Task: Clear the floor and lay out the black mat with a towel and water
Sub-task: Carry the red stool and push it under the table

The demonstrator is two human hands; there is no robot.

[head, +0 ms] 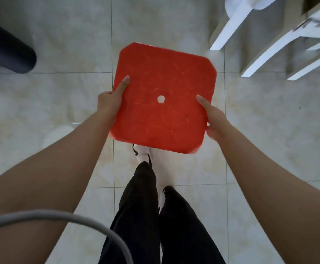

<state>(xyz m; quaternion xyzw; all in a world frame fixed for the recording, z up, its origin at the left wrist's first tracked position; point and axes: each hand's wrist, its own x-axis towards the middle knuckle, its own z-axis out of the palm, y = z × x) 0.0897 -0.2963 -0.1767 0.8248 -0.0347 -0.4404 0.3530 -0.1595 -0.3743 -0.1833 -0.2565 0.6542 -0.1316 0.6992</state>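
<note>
While both bare arms reach forward from the bottom corners, the left hand [108,103] and right hand [213,121] hold a red stool [163,98] by opposite edges, seat top facing the camera. Stool is off the floor [69,103], held above the person's feet. Seat is square with clipped corners, scuffed, with a small hole [161,99] near the middle. Left hand: thumb lies flat on the seat top pointing away, other fingers wrapped under the left edge, hidden. Right hand: thumb pressed on the seat top near the right edge, other fingers curled under the rim, mostly hidden, so both hands clamp the seat between thumb and under-fingers. Stool legs not visible from this angle. Below the stool, black trousers [140,216] and white shoes [143,155], one foot ahead of the other, on pale glossy tiles with thin grout lines. Rolled black mat [8,50] is at upper left, well apart from the stool, its rounded end pointing toward the centre; cannot tell what it rests on. White chair legs [229,29] stand at upper right, near the stool's far right corner but not touching. A grey cable [75,218] arcs across the bottom left, close to the camera, blurred. No towel or water in view.
</note>
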